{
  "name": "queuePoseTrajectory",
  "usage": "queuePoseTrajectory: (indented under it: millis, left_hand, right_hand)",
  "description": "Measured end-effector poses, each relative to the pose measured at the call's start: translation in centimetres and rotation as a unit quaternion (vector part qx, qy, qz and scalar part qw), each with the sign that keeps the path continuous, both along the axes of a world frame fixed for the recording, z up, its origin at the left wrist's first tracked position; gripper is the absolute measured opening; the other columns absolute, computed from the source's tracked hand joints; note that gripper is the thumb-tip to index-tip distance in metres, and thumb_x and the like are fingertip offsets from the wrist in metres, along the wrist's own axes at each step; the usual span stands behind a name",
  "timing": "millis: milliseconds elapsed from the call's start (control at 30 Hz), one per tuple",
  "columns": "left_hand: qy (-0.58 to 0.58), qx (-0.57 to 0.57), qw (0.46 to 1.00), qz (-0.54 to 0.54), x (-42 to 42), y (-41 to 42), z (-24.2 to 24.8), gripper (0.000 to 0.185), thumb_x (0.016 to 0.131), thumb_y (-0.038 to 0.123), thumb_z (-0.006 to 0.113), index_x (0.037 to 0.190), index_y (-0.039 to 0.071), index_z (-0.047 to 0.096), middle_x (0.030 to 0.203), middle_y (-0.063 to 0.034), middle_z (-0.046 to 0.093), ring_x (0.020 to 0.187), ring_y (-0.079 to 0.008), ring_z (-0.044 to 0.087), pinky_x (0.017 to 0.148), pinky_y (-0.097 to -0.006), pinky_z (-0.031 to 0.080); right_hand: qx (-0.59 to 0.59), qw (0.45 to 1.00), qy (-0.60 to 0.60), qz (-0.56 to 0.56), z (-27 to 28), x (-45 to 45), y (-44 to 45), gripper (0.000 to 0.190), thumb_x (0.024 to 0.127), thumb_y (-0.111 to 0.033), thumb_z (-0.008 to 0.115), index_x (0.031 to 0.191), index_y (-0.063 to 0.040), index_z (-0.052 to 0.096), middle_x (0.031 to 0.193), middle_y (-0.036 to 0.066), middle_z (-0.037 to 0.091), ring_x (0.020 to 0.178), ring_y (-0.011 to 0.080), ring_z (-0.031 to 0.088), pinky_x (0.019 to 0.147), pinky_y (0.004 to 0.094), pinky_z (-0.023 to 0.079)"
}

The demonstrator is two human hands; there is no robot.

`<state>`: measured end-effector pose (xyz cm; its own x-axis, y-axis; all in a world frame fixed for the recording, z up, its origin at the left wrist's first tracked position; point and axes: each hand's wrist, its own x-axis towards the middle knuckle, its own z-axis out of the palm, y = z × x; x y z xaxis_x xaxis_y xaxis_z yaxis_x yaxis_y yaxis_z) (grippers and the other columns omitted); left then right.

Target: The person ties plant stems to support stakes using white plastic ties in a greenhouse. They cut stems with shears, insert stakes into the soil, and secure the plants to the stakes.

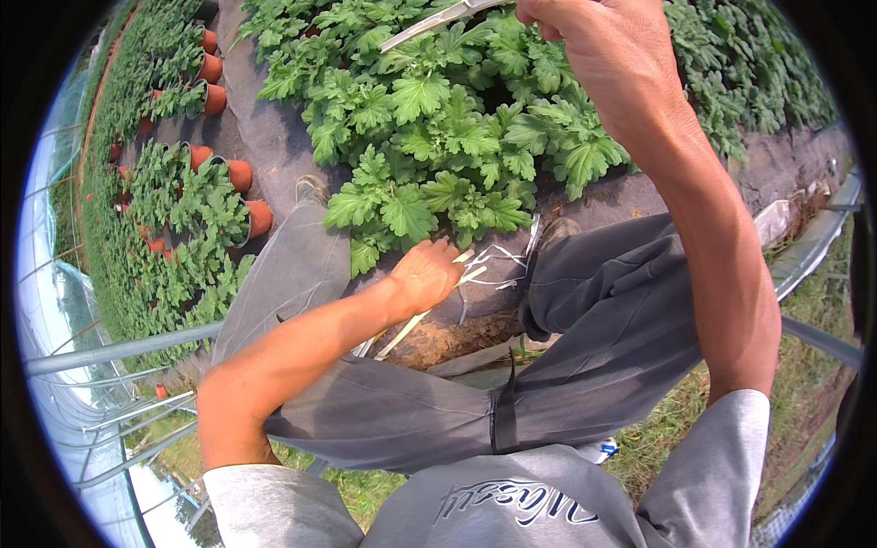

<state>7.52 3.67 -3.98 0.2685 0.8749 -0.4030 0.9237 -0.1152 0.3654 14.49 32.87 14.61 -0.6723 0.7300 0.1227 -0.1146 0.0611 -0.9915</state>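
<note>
My right hand [599,41] is raised at the top edge, its fingers closed on a long, narrow whitish object [431,27]. That object slants down to the left over the leaves, and its upper part is cut off by the frame. Low down, my left hand [426,277] is at the near edge of the leafy green plants [421,151], fingers curled and tips hidden. Pale flat strips [409,331] pass beneath this hand and show on both sides of it; whether it grips them I cannot tell. Thin white ties [497,255] lie tangled on the dark ground sheet just right of it.
Potted plants in orange-brown pots [259,218] stand on the left, some tipped. More foliage [747,68] fills the upper right. Metal pipes [123,351] cross at left and right. My knees are spread either side of the plants; grass [668,438] lies below.
</note>
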Motion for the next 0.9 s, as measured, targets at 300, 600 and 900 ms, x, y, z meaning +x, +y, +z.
queuePoseTrajectory:
  millis: [300,600,900]
  left_hand:
    - [0.041,-0.013,0.988,0.152,-4.8,2.9,-0.7,0.018,0.085,0.003,0.06,0.102,-0.002,0.058,0.117,-0.0247,0.054,0.11,-0.0444,0.057,0.091,-0.0522,0.05]
    - [-0.111,0.012,0.885,0.453,-5.8,8.7,-4.6,0.034,0.087,0.016,0.074,0.114,0.0,0.062,0.12,-0.0219,0.058,0.114,-0.0415,0.058,0.101,-0.0447,0.048]
    - [-0.126,0.208,0.843,0.479,1.1,11.4,-6.6,0.033,0.08,0.003,0.069,0.111,-0.004,0.058,0.135,-0.0365,0.041,0.11,-0.0513,0.058,0.093,-0.0532,0.05]
  right_hand:
    - [0.018,0.999,-0.04,-0.008,-0.3,-0.6,0.7,0.012,0.091,-0.007,0.067,0.098,0.003,0.072,0.08,0.003,0.068,0.068,0.0065,0.057,0.058,0.0224,0.044]
    - [-0.001,0.998,-0.068,0.001,-0.5,-1.2,0.8,0.012,0.091,-0.006,0.068,0.099,0.002,0.072,0.077,0.002,0.068,0.065,0.005,0.056,0.055,0.0218,0.042]
    - [0.038,0.995,-0.083,-0.028,0.2,-1.0,-0.5,0.009,0.091,-0.005,0.07,0.097,0.0,0.072,0.078,0.003,0.069,0.066,0.0071,0.06,0.058,0.0234,0.046]
